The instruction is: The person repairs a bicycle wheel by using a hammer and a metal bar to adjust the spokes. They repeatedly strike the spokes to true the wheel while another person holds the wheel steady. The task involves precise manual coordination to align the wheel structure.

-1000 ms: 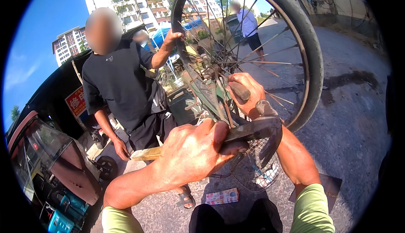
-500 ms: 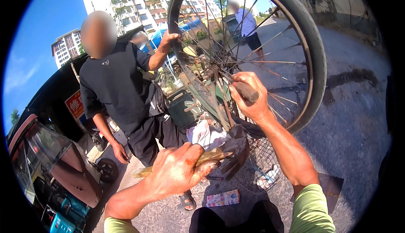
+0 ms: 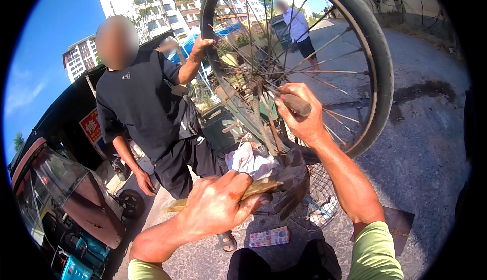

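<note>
A bicycle wheel (image 3: 381, 72) with a black tyre and rusty spokes stands upright before me, its frame below. My right hand (image 3: 304, 115) is closed around a screwdriver-like tool (image 3: 297, 105) with a thick brown wooden handle; its thin shaft points at the rusty hub (image 3: 257, 83). I cannot tell whether its tip touches. Lower and to the left, my left hand (image 3: 215, 201) grips the yellowish wooden handle of a hammer (image 3: 261, 188). The hammer's dark head (image 3: 294, 183) is blurred, below the hub. Another person's hand (image 3: 203, 47) holds the tyre's left side.
A person in black (image 3: 144, 105) stands at the left of the wheel. Beneath it are a wire basket (image 3: 324, 194) and a white cloth (image 3: 251, 159). A colourful printed packet (image 3: 269, 237) lies on the ground. A covered vehicle (image 3: 76, 194) stands at left; another person (image 3: 299, 26) is farther back.
My left hand and the hammer have shifted slightly to the right. My right hand keeps its place by the hub, and the wheel has hardly moved.
</note>
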Available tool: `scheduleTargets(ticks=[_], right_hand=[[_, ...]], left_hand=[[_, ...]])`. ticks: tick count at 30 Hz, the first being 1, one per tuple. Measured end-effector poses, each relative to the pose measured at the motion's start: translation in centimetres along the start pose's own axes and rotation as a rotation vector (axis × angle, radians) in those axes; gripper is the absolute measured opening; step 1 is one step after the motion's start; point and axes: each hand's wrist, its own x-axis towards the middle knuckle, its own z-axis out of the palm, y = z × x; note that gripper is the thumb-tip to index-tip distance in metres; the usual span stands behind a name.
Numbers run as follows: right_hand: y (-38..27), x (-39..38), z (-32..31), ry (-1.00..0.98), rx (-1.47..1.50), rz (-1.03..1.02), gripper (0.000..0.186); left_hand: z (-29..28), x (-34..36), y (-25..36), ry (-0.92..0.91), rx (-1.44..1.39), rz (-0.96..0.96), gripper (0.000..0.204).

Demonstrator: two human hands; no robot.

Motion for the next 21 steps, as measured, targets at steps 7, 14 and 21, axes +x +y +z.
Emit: scheduleTargets(ticks=[7,14,21], right_hand=[[-0.7,0.1,-0.1,-0.034,-0.045,-0.017,0.028],[-0.8,-0.1,-0.3,-0.078,-0.100,-0.037,0.026],[-0.9,-0.7,1.0,-0.018,-0.054,-0.033,0.029]], left_hand=[[-2.2,2.0,2.7,0.134,0.033,0.259,0.040],[-2.6,5.2,2.4,0.016,0.274,0.084,0.038],[-4.2,3.3,4.6,0.049,0.200,0.306,0.038]])
